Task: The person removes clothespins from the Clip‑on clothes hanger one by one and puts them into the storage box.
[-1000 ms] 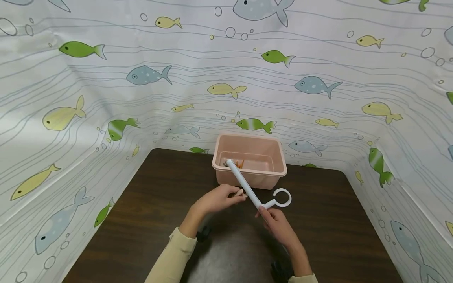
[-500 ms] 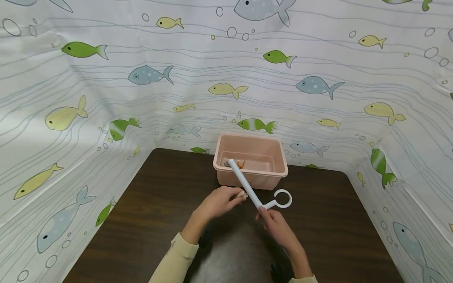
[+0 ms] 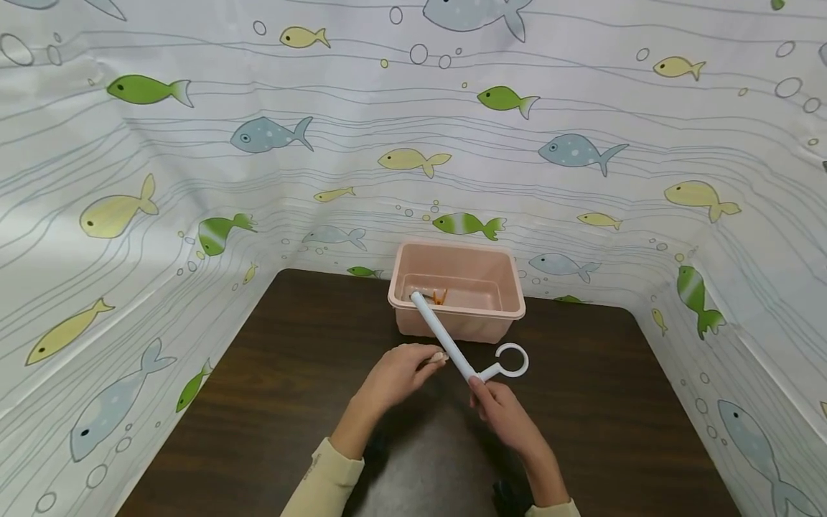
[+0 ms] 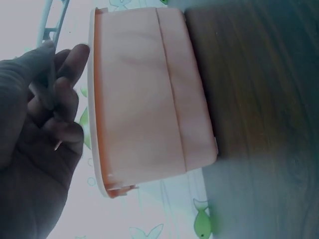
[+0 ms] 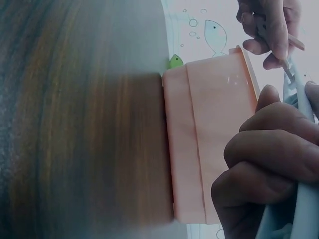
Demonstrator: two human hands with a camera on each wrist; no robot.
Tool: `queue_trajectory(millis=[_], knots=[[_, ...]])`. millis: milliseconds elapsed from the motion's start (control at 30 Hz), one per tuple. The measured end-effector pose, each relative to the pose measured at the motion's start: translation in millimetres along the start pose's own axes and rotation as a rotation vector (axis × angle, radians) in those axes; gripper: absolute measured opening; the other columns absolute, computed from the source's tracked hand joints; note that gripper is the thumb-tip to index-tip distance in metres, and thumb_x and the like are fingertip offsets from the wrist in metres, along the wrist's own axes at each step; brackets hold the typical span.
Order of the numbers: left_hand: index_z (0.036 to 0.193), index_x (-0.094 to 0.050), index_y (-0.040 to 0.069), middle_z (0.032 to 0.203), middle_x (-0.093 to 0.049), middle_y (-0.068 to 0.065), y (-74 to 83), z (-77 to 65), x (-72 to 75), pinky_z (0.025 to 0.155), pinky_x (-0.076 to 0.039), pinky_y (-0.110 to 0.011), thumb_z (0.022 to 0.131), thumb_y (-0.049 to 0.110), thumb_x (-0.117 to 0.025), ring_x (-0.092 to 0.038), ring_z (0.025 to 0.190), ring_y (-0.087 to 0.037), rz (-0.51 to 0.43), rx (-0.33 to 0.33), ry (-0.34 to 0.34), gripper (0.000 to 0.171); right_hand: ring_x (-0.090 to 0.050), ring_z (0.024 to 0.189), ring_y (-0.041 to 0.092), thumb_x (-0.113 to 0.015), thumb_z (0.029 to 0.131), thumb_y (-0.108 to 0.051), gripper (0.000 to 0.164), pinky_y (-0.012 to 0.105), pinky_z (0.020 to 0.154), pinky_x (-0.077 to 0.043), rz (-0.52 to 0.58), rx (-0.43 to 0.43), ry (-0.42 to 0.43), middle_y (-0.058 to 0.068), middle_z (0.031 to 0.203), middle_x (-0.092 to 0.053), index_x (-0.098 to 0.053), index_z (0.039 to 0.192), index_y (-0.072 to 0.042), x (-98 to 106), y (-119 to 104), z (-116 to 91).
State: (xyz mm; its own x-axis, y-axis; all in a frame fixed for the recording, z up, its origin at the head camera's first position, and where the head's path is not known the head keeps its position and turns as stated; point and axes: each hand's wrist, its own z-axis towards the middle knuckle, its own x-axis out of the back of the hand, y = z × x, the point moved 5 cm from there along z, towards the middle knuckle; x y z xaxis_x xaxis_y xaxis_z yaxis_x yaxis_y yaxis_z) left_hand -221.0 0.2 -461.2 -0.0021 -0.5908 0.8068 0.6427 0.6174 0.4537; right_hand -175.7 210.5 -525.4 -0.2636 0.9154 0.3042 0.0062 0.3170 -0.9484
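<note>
A white plastic hanger (image 3: 442,336), a straight bar with an open round hook on a short stem, slants across the middle of the head view. My right hand (image 3: 507,416) grips its near end, beside the hook stem; in the right wrist view the fingers (image 5: 274,154) wrap round the bar. My left hand (image 3: 395,377) pinches a small pale piece, looking like a clothespin (image 3: 439,357), between thumb and fingers, right beside the bar. In the left wrist view that clothespin (image 4: 46,94) is partly hidden by the fingers.
Behind the hands stands a pink plastic bin (image 3: 461,327) on the dark wooden table (image 3: 310,345). Orange clips (image 3: 440,296) lie inside it, and the bar's far end overlaps its front rim. A fish-print sheet (image 3: 362,115) surrounds the table.
Both hands stay almost in place. The clothespin has turned slightly in the left fingers, and the hanger has shifted a little to the left.
</note>
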Motion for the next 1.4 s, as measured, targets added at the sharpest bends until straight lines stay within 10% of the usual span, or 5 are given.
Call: queue_trajectory(millis=[267,967,1400], knots=[[0.114,-0.078,0.023,0.098,-0.078,0.008,10.5,-0.5,6.2,0.077,-0.060,-0.032,0.102,0.033,-0.075,-0.073,0.087,-0.011,0.193,-0.117,0.173,0.015,-0.031,0.046,0.006,-0.045,0.116,-0.047,0.064,0.022,0.043,-0.028,0.038,-0.028,0.000,-0.006,0.058,-0.039,-0.060,0.102,0.013,-4.1,-2.0,-0.3],[0.103,-0.066,0.023,0.081,-0.059,0.010,-5.2,-2.2,12.9,0.062,-0.048,-0.028,0.108,0.035,-0.068,-0.054,0.069,-0.006,0.228,-0.021,0.162,0.013,-0.030,0.045,0.007,-0.045,0.117,-0.043,0.060,0.021,0.043,-0.026,0.055,-0.043,0.073,-0.002,0.058,-0.039,-0.062,0.101,0.012,6.8,-7.8,-1.4],[0.117,-0.070,0.015,0.100,-0.075,0.000,-22.6,31.2,43.0,0.066,-0.057,-0.038,0.106,0.026,-0.072,-0.067,0.076,-0.019,0.279,-0.028,0.143,0.016,-0.031,0.046,0.006,-0.045,0.117,-0.043,0.059,0.021,0.043,-0.027,0.090,-0.040,0.071,-0.001,0.060,-0.041,-0.061,0.103,0.012,11.5,-6.9,-4.2]])
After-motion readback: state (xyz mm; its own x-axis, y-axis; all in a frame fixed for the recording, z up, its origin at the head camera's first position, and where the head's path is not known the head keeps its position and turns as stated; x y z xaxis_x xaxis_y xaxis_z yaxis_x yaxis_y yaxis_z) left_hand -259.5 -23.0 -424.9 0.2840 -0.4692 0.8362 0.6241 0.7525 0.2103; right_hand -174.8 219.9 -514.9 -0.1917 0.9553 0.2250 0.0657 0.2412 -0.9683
